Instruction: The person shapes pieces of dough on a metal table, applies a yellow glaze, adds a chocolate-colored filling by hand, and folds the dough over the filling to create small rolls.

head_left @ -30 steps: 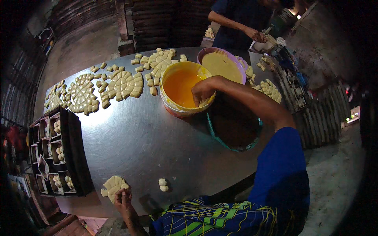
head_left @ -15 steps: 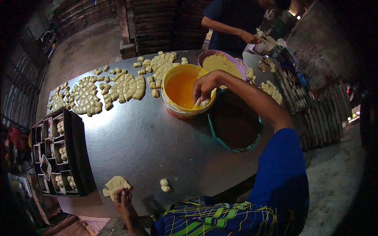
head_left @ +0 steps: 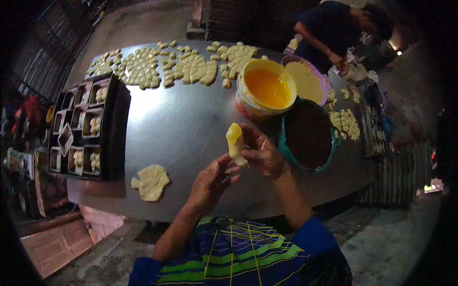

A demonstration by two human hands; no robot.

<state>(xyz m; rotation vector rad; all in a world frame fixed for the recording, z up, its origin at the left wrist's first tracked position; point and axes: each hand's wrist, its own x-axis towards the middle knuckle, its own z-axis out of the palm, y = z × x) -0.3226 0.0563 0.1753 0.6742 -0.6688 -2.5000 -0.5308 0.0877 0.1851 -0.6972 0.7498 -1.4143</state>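
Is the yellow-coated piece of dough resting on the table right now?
No, the yellow-coated dough piece is held up above the metal table between the right hand and the left hand.

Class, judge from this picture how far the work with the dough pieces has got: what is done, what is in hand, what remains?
Done: some pieces already sit in the black tray. In hand: the right hand and left hand hold a dough piece coated yellow, near the yellow liquid tub. Left: many pale pieces lie across the metal table, plus a cluster nearby.
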